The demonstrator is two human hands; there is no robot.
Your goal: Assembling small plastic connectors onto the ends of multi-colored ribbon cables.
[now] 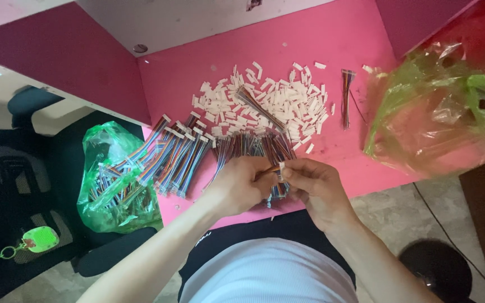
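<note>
Left hand pinches a ribbon wire and the right hand grips a small white connector at its tip, both just below the connector pile on the pink table. Probably best to keep the wire ends lined up square and pinch close to the tip.

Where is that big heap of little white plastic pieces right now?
In the head view, the heap of white plastic pieces lies mid-table on the pink table, just beyond the wire bundles and both hands, left of the empty green bag.
</note>
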